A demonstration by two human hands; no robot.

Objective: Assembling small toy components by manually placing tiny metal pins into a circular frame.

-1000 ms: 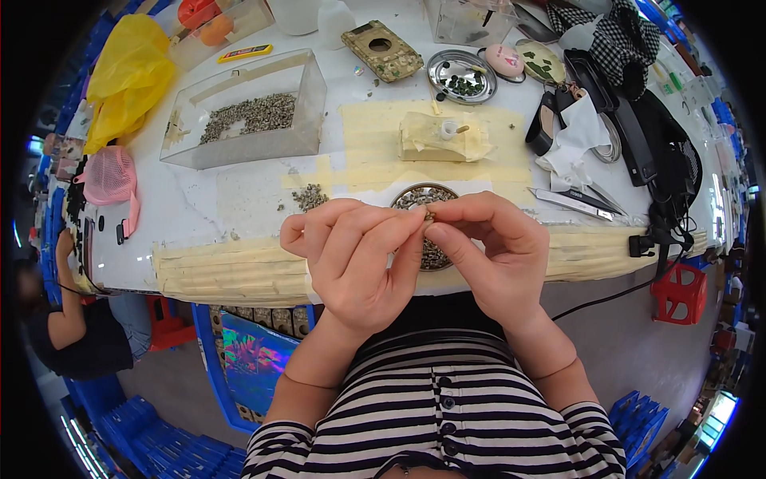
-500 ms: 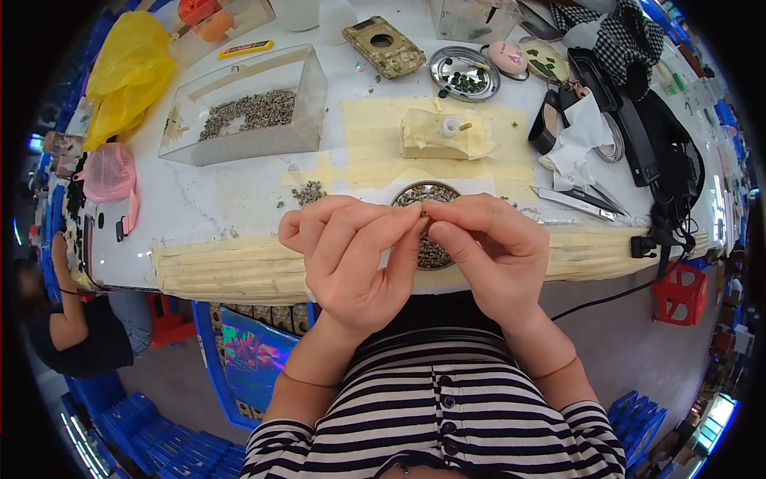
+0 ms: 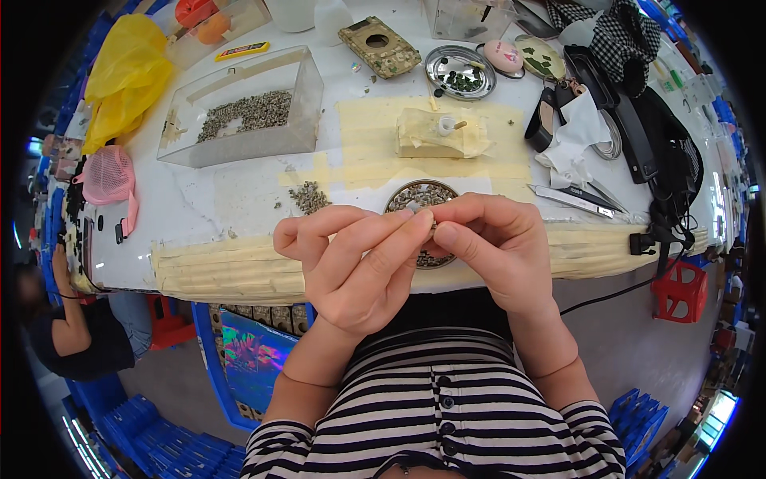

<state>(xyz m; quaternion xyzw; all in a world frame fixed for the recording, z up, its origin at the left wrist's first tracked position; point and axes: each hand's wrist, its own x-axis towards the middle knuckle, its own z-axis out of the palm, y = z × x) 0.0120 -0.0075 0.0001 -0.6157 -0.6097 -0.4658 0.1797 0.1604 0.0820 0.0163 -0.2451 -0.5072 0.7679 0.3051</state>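
Note:
My left hand point(image 3: 351, 259) and my right hand point(image 3: 503, 247) meet over the table's front edge, thumbs and forefingers pinched together. A tiny brownish piece seems to sit between the fingertips, too small to name and mostly covered. Right behind and below them stands a round dish point(image 3: 388, 197) of small metallic parts, partly hidden by my fingers. Left of the dish lies a loose pile of similar grey parts point(image 3: 308, 197). Farther back, a block wrapped in cream tape point(image 3: 415, 144) carries a small white cup point(image 3: 447, 124) with a short brown peg beside it.
A clear plastic box point(image 3: 239, 152) with many small parts stands back left, near a yellow bag point(image 3: 132, 72). Tweezers point(image 3: 570, 199) lie at right. A round metal tray point(image 3: 487, 86) holds dark green bits. A camouflage-patterned case point(image 3: 391, 60) lies behind. At far left sits another person point(image 3: 80, 335).
My hands have shifted slightly; the left fingers now lie more across the front of the pinched fingertips. The table scene has slid a little left and up in the picture.

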